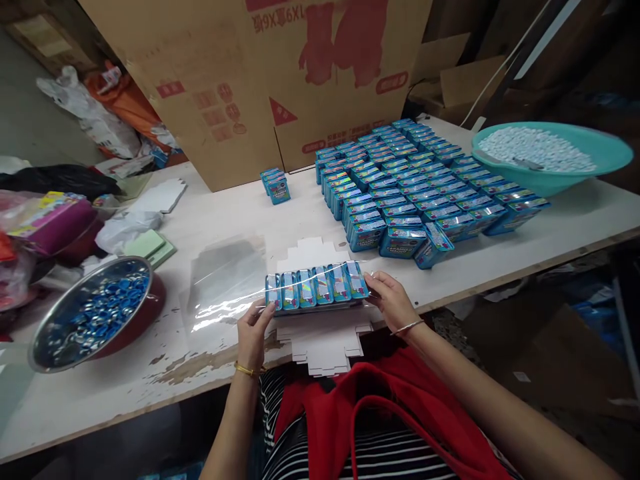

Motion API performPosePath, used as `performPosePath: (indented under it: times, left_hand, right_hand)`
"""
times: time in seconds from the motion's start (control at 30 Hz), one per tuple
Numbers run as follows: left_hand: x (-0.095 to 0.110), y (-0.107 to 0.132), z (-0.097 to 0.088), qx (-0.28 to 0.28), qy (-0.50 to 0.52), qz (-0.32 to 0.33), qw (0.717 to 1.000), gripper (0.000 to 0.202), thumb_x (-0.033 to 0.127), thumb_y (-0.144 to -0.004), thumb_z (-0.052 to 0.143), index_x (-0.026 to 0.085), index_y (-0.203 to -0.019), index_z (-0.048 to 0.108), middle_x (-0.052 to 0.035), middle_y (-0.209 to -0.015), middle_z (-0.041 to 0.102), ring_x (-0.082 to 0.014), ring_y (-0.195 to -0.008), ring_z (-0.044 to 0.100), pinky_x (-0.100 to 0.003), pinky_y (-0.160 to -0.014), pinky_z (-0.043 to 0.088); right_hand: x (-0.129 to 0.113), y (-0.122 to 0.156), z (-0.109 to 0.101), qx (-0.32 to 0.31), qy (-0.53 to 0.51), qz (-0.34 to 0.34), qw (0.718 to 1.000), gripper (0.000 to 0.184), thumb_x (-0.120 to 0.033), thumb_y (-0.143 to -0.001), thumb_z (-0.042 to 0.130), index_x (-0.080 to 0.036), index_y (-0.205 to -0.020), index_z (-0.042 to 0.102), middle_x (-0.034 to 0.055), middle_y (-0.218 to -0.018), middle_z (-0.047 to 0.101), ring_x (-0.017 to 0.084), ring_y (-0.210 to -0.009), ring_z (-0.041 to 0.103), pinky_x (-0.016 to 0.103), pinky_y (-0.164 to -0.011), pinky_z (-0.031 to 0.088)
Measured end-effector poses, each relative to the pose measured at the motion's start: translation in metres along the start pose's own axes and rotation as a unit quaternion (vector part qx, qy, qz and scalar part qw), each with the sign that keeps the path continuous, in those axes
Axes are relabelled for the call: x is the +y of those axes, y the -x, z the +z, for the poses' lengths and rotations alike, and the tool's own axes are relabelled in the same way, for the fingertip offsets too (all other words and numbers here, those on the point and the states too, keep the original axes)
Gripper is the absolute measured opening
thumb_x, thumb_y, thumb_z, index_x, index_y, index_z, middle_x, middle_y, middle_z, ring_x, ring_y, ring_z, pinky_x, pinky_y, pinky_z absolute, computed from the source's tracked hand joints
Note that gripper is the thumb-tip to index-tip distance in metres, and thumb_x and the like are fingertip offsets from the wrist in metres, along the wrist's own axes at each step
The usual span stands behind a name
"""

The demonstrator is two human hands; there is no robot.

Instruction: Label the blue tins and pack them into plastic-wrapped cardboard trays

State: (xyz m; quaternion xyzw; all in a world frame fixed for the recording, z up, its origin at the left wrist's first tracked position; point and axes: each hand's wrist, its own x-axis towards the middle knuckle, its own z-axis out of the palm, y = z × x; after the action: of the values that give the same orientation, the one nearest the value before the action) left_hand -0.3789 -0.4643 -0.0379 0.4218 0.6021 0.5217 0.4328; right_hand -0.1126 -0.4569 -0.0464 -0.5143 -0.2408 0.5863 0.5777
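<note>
A row of several small blue packs (pixel 314 287) with shiny printed tops stands side by side in front of me, with clear plastic film showing around it. The left end of the row is gripped by my left hand (pixel 254 332), thumb on the near corner. My right hand (pixel 393 299) closes on the right end, fingers on the far corner. Beneath the packs lies a flat white die-cut card (pixel 323 343) with notched flaps, partly hidden by them. Left of the row, a clear plastic sheet (pixel 225 283) rests on the table and reflects light.
Many blue packs (pixel 400 193) stand in rows at the right. A small group (pixel 275 186) sits near the big carton (pixel 280 87). Right is a turquoise basin (pixel 555 177) of white pieces; left, a metal bowl (pixel 150 277) of blue pieces and green pads (pixel 156 248).
</note>
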Motion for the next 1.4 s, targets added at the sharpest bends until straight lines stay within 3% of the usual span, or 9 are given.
performPosePath:
  times: [0.27,0.4,0.6,0.7,0.8,0.97,1.13,1.27,1.4]
  left_hand:
    - [0.002,-0.006,-0.003,-0.025,-0.028,-0.024,0.999,0.048,0.052,-0.061,0.074,0.014,-0.089,0.072,-0.0083,-0.092,0.071,-0.0237,-0.093,0.062,-0.036,-0.088,0.047]
    - [0.006,-0.028,-0.004,0.042,-0.04,-0.046,0.997,0.053,0.062,-0.066,0.065,0.012,-0.083,0.07,-0.0068,-0.081,0.069,-0.0214,-0.085,0.061,-0.035,-0.083,0.045]
    - [0.021,-0.025,0.015,0.09,-0.044,0.053,0.994,0.029,0.04,-0.066,0.071,0.017,-0.054,0.056,0.0038,-0.053,0.05,-0.0113,-0.059,0.045,-0.025,-0.062,0.036]
    - [0.022,-0.001,0.011,0.099,-0.027,0.076,0.992,0.029,0.034,-0.072,0.067,0.018,-0.053,0.051,0.0039,-0.053,0.047,-0.0105,-0.058,0.043,-0.024,-0.061,0.035]
    - [0.02,0.045,-0.013,0.116,0.021,0.039,0.992,0.028,0.037,-0.078,0.062,0.018,-0.06,0.052,0.0019,-0.057,0.055,-0.0109,-0.059,0.047,-0.025,-0.063,0.037]
    - [0.02,0.167,-0.086,0.292,0.046,0.006,0.955,0.028,0.042,-0.076,0.064,0.017,-0.065,0.057,0.0008,-0.062,0.057,-0.0124,-0.064,0.051,-0.025,-0.066,0.04]
    - [-0.02,0.285,-0.164,0.526,0.036,-0.056,0.848,0.028,0.042,-0.068,0.07,0.017,-0.065,0.057,0.0039,-0.06,0.055,-0.0107,-0.061,0.051,-0.025,-0.066,0.039]
    - [-0.106,0.348,-0.207,0.644,0.04,-0.141,0.751,0.035,0.048,-0.058,0.071,0.017,-0.064,0.057,0.0048,-0.056,0.055,-0.0121,-0.056,0.054,-0.028,-0.065,0.041]
    - [-0.193,0.375,-0.236,0.704,0.032,-0.223,0.674,0.04,0.054,-0.053,0.068,0.017,-0.058,0.054,0.0021,-0.049,0.054,-0.0135,-0.05,0.051,-0.029,-0.055,0.04]
  right_hand:
    - [-0.003,-0.008,-0.006,-0.015,0.023,-0.005,1.0,0.055,-0.059,-0.052,0.079,-0.02,-0.061,0.041,-0.0051,-0.063,0.048,0.01,-0.06,0.047,0.021,-0.056,0.043]
    - [-0.011,-0.02,-0.007,-0.012,0.081,-0.019,0.996,0.054,-0.073,-0.062,0.063,-0.021,-0.07,0.05,0.001,-0.077,0.058,0.014,-0.07,0.055,0.024,-0.059,0.045]
    - [-0.025,-0.011,-0.012,-0.013,0.248,-0.142,0.958,0.057,-0.076,-0.052,0.067,-0.021,-0.056,0.053,-0.002,-0.054,0.046,0.013,-0.055,0.042,0.029,-0.056,0.036]
    - [-0.037,0.002,-0.01,-0.014,0.288,-0.176,0.941,0.047,-0.067,-0.058,0.071,-0.023,-0.059,0.058,0.001,-0.059,0.051,0.016,-0.057,0.045,0.033,-0.06,0.035]
    - [-0.054,0.015,0.01,-0.111,0.321,-0.196,0.92,0.038,-0.063,-0.064,0.071,-0.027,-0.062,0.06,0.0035,-0.064,0.054,0.019,-0.061,0.047,0.036,-0.06,0.036]
    - [-0.057,0.064,0.087,-0.334,0.373,-0.197,0.843,0.035,-0.063,-0.069,0.066,-0.028,-0.066,0.063,0.0039,-0.068,0.057,0.02,-0.065,0.049,0.035,-0.059,0.038]
    - [0.041,0.121,0.175,-0.548,0.357,-0.121,0.747,0.039,-0.058,-0.076,0.061,-0.022,-0.061,0.06,-0.0001,-0.057,0.051,0.014,-0.056,0.044,0.028,-0.053,0.034]
    - [0.177,0.162,0.218,-0.602,0.407,-0.066,0.684,0.033,-0.044,-0.075,0.063,-0.021,-0.053,0.055,-0.0017,-0.051,0.05,0.012,-0.052,0.042,0.025,-0.049,0.032]
    - [0.289,0.203,0.242,-0.579,0.554,-0.026,0.597,0.029,-0.028,-0.074,0.065,-0.019,-0.049,0.053,-0.0019,-0.049,0.05,0.012,-0.055,0.047,0.024,-0.053,0.034]
